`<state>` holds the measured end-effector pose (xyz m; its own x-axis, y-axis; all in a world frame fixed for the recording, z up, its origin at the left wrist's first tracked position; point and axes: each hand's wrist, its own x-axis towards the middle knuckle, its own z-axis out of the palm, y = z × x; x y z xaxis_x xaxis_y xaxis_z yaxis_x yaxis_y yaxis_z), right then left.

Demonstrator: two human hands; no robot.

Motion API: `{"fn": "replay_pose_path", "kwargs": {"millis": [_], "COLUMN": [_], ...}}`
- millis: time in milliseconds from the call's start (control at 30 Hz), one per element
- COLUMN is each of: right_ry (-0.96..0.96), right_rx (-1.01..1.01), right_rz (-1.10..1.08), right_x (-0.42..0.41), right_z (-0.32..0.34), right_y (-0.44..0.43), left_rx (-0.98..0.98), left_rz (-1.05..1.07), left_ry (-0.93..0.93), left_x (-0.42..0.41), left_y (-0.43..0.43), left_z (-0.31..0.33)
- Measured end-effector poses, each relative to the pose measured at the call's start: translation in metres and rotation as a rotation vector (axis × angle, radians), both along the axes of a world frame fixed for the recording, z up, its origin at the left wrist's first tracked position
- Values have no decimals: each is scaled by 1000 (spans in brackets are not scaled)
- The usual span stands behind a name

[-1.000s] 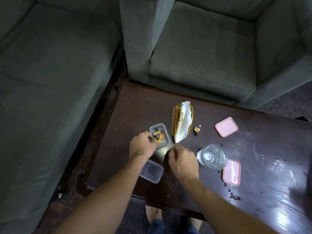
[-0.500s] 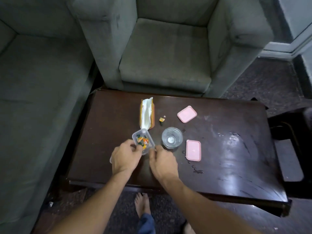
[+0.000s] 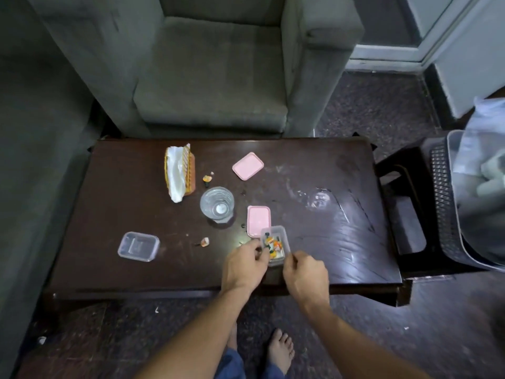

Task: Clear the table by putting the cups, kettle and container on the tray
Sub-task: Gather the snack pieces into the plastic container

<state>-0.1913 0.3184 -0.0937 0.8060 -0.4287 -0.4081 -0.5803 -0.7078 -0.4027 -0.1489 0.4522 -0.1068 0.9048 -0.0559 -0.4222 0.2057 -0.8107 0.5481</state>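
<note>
A small clear container of coloured sweets (image 3: pixel 274 245) is held above the dark wooden table (image 3: pixel 314 242), gripped on its left edge by my left hand (image 3: pixel 243 265) and on its right edge by my right hand (image 3: pixel 304 272). It partly overlaps a pink lid (image 3: pixel 258 218) lying on the table. An empty clear container (image 3: pixel 138 246) rests at the table's left front. A clear glass (image 3: pixel 217 205) stands upright near the middle. A second pink lid (image 3: pixel 247 166) lies farther back. At the right edge a grey tray (image 3: pixel 455 214) holds pale items under plastic.
A wicker holder with white napkins (image 3: pixel 179 176) stands at the back left. Two sweet wrappers (image 3: pixel 207 178) (image 3: pixel 205 241) and small crumbs lie on the table. A grey armchair (image 3: pixel 213 77) sits behind the table, a sofa (image 3: pixel 32 160) to the left, a dark stool (image 3: pixel 404 214) under the tray.
Both hands have carried the sweets container to the right, past the glass, towards the near pink lid. The empty container is now uncovered at the left. The camera has swung right, revealing the tray.
</note>
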Motion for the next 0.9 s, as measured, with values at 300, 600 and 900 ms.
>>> {"fn": "replay_pose_path", "kwargs": {"millis": [300,600,900], "right_ry": [-73,25,-75], "right_rx": [2,20,-56], "right_rz": [-184,-239,-287], "right_x": [18,23,13], "right_z": [-26,-39,-40], "right_y": [-43,-37,-38], "left_rx": [-18,114,193], "left_rz": [-41,-7,168], "left_ry": [-23,-39,13], "left_x": [35,48,53], "left_y": [-57,-45,-52], "left_z": [-24,-30,-27]}}
